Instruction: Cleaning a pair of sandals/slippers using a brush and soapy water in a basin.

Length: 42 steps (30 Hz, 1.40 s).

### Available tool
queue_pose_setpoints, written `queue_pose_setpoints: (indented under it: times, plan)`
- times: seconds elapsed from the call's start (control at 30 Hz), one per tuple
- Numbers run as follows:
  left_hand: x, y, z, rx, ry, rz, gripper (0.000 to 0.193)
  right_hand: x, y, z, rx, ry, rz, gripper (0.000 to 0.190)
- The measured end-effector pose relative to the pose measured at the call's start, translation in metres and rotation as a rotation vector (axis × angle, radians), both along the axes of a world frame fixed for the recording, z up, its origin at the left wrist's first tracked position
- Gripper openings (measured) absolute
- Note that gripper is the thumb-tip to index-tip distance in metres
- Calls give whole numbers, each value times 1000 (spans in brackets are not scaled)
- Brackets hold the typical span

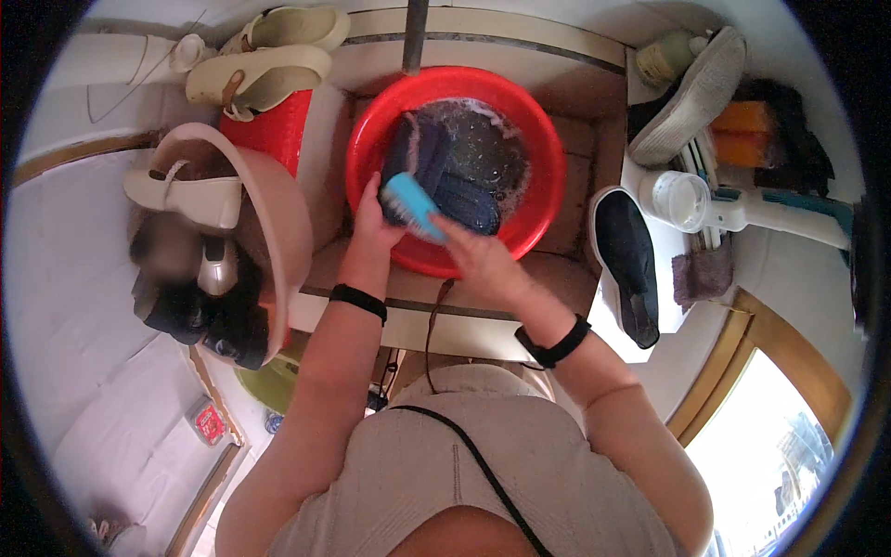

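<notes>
My left hand [379,219] grips the near end of a dark blue shoe [435,143] that leans inside a red plastic basin [550,163]. In my right hand [484,268] is a scrubbing brush with a light blue back [412,195]. Its pale bristles face the shoe beside my left fingers; the brush is blurred, and whether it touches is hard to tell. A second dark blue shoe-like piece [470,205] lies close by in the basin. Murky water [494,150] with foam fills the basin's bottom.
The basin sits in a tiled sink [571,285], below a vertical grey pipe [415,35]. To the left, a pink tub [296,230] holds several shoes; cream clogs [261,76] stand behind. On the right ledge are a black slip-on shoe [626,257], an upturned shoe [696,104] and a clear jar [686,202].
</notes>
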State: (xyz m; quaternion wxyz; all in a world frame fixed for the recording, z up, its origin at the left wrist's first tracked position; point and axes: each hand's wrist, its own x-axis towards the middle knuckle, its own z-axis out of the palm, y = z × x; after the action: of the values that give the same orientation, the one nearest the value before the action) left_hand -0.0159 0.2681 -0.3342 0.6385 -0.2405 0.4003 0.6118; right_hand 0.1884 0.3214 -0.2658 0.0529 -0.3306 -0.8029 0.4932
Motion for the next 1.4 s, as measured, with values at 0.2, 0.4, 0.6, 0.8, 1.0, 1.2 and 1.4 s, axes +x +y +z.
queue_pose_setpoints:
  times: [0.2, 0.4, 0.6, 0.8, 1.0, 1.2, 1.4]
  plan:
    - [30, 28, 11, -141, 58, -65, 47, -20, 63, -41, 58, -472, -46, 51]
    - [12, 19, 8, -84, 1, -38, 48, -10, -14, -29, 229, -147, 101, 52]
    - [30, 17, 13, -150, 111, -75, 46, -18, 84, -85, -60, -710, -62, 52]
    - [22, 24, 18, -92, 65, -61, 49, 16, 91, -149, -76, -569, -294, 47]
    - [17, 18, 13, -37, 79, -52, 53, 11, 34, -36, -79, -5, -120, 47]
    - [31, 27, -1, -61, 124, -80, 57, -37, 56, -41, 2, -451, 30, 53]
    - [25, 28, -3, -117, 178, -187, 62, -37, 45, -73, 116, -312, 116, 54]
